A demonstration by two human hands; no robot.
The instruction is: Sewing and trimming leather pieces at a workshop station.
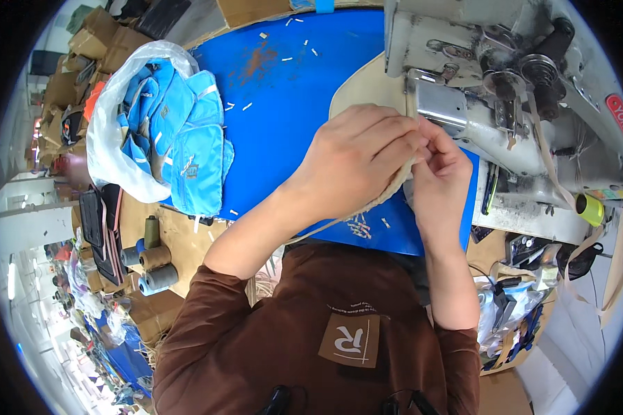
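A beige fabric panel [368,84] lies partly under the metal arm of a sewing machine [441,105]. My left hand [356,153] is closed over the panel's near side, its fingertips pinched at the edge beside the machine. Close against it, my right hand [441,169] pinches the same edge between thumb and fingers. A beige strip [387,194] runs along the edge below my left hand and trails toward my lap. My fingers hide the exact spot they grip. Another beige tape [543,138] hangs down from the machine head.
At the left, a white plastic bag [104,138] holds blue fabric pouches [195,166]. Thread scraps [358,227] litter the blue work surface [277,131]. Several thread cones [156,257] stand at the lower left. A yellow-green tape roll [588,209] is at the right.
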